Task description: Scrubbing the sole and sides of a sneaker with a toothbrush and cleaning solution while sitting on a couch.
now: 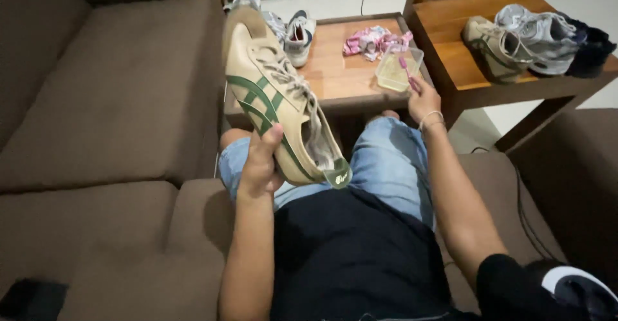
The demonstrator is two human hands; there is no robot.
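Observation:
My left hand (259, 165) grips a beige sneaker with green stripes (270, 92) by its side near the heel, holding it tilted above my lap, toe pointing away. My right hand (422, 99) reaches forward to the small wooden table (341, 80) and holds a pink toothbrush (405, 69) whose head dips into a clear plastic container (398, 69) of pale liquid.
A crumpled pink and white cloth (373, 40) and a white sneaker (299, 36) lie on the table. A wooden bench (463, 64) at right carries several more shoes (528, 38). I sit on a brown sofa (109, 134); a dark object (29, 298) lies at lower left.

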